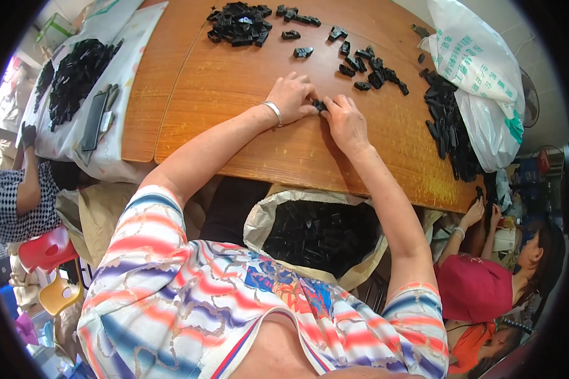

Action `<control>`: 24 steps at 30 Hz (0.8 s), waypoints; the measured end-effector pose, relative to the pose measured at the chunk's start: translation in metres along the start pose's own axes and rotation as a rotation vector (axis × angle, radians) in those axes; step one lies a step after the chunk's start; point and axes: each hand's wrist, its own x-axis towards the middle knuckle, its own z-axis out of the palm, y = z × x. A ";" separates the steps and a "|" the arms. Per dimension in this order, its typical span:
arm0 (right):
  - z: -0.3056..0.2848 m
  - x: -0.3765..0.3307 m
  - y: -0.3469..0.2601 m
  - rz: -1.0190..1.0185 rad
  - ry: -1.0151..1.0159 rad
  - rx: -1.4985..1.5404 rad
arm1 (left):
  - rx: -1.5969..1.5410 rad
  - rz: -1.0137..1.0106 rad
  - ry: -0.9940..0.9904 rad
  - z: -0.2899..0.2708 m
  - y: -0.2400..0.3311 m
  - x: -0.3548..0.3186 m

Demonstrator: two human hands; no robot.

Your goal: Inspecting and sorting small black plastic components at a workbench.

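— Both hands meeting mid-table: left hand [291,96] and right hand [346,120] are pinching one small black plastic piece [320,105] between their fingertips, fingers curled in close around it.

— Where is the piece sitting?

— Right at the wooden table [234,88] surface, between the two hands, roughly centre of the tabletop. Left wrist is wearing a silver bracelet [274,111].

— What is lying around them?

— Loose black pieces [370,69] are scattering just beyond the right hand. Farther back, a heaped pile [240,24] of the same parts. Along the right table edge, another long heap [449,126] is spilling beside a white plastic sack [480,69].

— And below the table edge?

— An open bag [319,234] full of black parts is sitting at the person's lap, mouth rolled back.

— Others nearby?

— At left, a person in a checked top [12,202] is working beside a white sheet [129,57] carrying more black parts. At lower right, a person in a red top [471,287] is raising both hands toward the table edge.
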 end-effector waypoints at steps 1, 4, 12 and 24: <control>-0.005 -0.004 0.004 0.060 -0.064 0.065 | 0.007 0.007 0.009 -0.004 -0.005 0.004; -0.032 -0.029 -0.015 0.109 -0.122 0.246 | -0.350 -0.025 0.002 -0.012 -0.049 0.021; -0.103 -0.143 -0.063 0.132 -0.835 0.446 | 0.180 -0.371 0.232 -0.006 -0.063 0.077; -0.019 0.035 0.090 0.237 -0.052 -0.138 | -0.144 0.119 0.133 0.011 0.015 0.013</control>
